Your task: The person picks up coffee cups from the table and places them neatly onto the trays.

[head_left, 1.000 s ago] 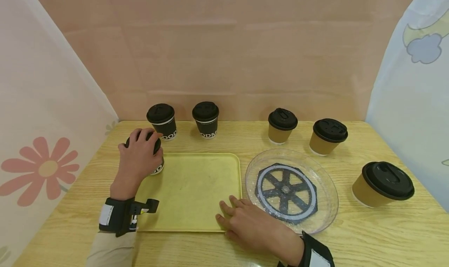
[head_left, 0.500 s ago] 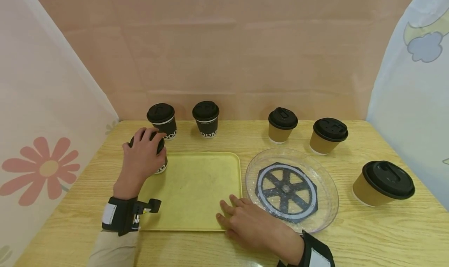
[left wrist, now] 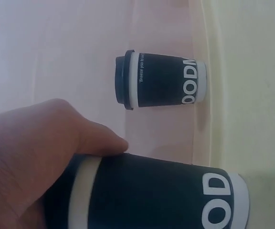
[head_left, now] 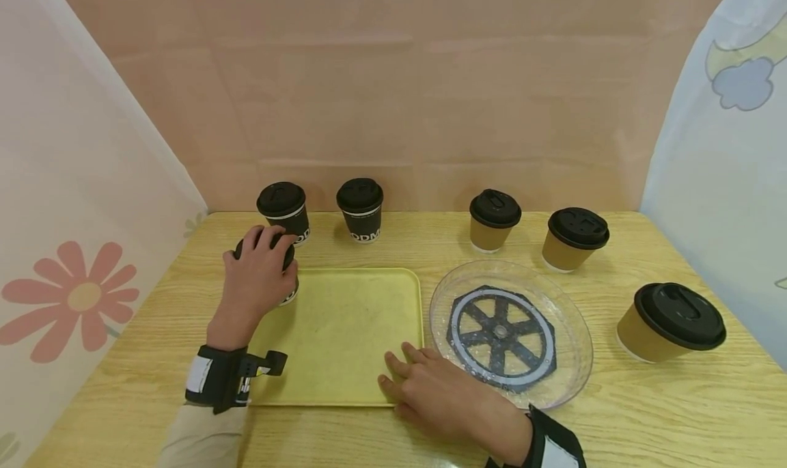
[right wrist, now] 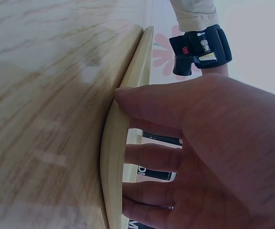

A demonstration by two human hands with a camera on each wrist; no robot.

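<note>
left of the dish (head_left: 581, 348) i see the tray (head_left: 344, 338), a cup (left wrist: 152, 191) at its far left corner, two cups (head_left: 363, 222) behind; two more cups (head_left: 488, 234) behind the dish, another cup (head_left: 648, 331) to its right.

With the right hand (right wrist: 209, 157), touches a pale yellow tray (right wrist: 111, 143), thumb (right wrist: 147, 102) at the rim and fingers (right wrist: 152, 158) behind it (dark lettered cups (right wrist: 156, 173) visible between them). Shows wood-grained worktop (right wrist: 42, 119) alongside and a black wrist strap (right wrist: 194, 43) beyond.
</note>
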